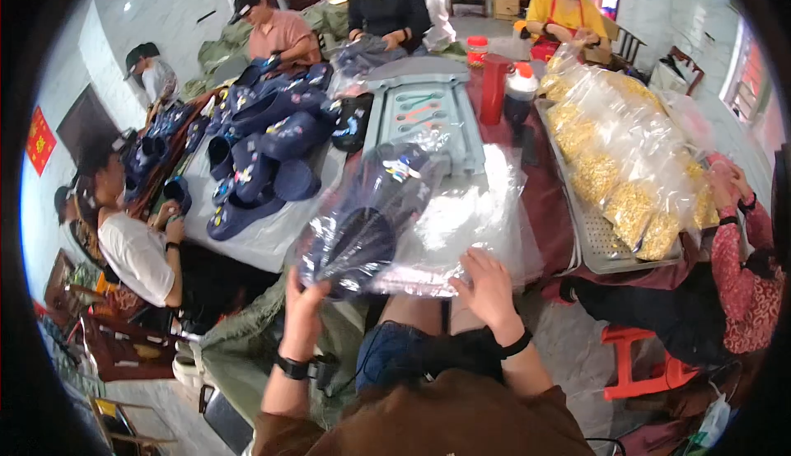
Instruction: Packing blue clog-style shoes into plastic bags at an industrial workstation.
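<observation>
Tightly, the fingers of the left hand (306, 312) close on the near lower edge of a clear bag (331, 219) holding a dark blue clog (362, 246), while those of the right hand (488, 289) spread, thumb apart, at the near edge of flat clear plastic (465, 225); whether they pinch it cannot be told. The bagged clog lies tilted at the front of the bench, above the person's lap, overlapping the left part of that plastic. Directly beyond, a grey plastic panel (383, 130) with spanner-like shapes takes up the middle, blocking the way forward. Crowding the left side is a heap of decorated blue clogs (280, 130) on a white covering (239, 238), with a black printed item (353, 122) between heap and panel. Right of the panel stand a red cylinder (493, 85) and a dark bottle (519, 98) with a red cap, on a dark red cloth (544, 201). Farther right, a perforated metal tray (610, 250) bears bags of yellow pieces (630, 192), closing off that side. Around the bench sit or stand co-workers, among them one in a yellow top (589, 15) and one in a patterned red sleeve (725, 279). Below, green sacking (239, 349) bunches by the left forearm, and a red stool (630, 365) stands at right.
</observation>
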Available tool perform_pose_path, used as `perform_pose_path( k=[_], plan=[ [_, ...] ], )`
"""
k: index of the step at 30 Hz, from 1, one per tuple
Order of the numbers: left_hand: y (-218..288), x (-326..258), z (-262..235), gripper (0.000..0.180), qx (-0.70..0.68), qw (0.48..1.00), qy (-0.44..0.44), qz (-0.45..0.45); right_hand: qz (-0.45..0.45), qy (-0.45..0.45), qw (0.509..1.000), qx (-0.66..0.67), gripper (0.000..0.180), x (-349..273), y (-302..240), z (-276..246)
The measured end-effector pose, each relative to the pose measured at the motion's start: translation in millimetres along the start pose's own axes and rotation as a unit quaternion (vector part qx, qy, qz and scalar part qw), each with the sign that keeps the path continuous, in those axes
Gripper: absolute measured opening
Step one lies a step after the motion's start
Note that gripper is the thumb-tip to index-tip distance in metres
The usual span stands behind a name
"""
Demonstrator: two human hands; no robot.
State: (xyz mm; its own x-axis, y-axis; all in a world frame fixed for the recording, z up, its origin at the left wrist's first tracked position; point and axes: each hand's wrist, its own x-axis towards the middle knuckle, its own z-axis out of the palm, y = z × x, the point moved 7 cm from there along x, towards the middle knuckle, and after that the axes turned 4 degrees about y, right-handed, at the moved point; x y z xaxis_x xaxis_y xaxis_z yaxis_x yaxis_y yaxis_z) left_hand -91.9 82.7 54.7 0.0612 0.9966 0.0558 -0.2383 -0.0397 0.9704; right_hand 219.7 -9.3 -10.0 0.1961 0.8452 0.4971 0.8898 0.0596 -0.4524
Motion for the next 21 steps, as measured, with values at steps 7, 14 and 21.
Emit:
perform_pose_path(
  k=[7, 14, 21],
  plan=[
    [120.3, -19.2, -117.3, 0.065, 0.326, 0.942, 0.077, 0.009, 0.013, -0.022, 1.000, -0.013, 0.053, -6.6, 13.3, 2.4],
    [132.9, -62.1, -244.8, 0.080, 0.639, 0.753, 0.149, -0.036, 0.021, -0.010, 1.000, -0.019, 0.055, -6.5, 11.0, 6.6],
    [-8.2, -59.9, -287.8, 0.091, 0.714, 0.675, 0.152, -0.104, 0.018, -0.002, 1.000, -0.021, 0.056, -5.9, 6.1, 3.9]
  ],
)
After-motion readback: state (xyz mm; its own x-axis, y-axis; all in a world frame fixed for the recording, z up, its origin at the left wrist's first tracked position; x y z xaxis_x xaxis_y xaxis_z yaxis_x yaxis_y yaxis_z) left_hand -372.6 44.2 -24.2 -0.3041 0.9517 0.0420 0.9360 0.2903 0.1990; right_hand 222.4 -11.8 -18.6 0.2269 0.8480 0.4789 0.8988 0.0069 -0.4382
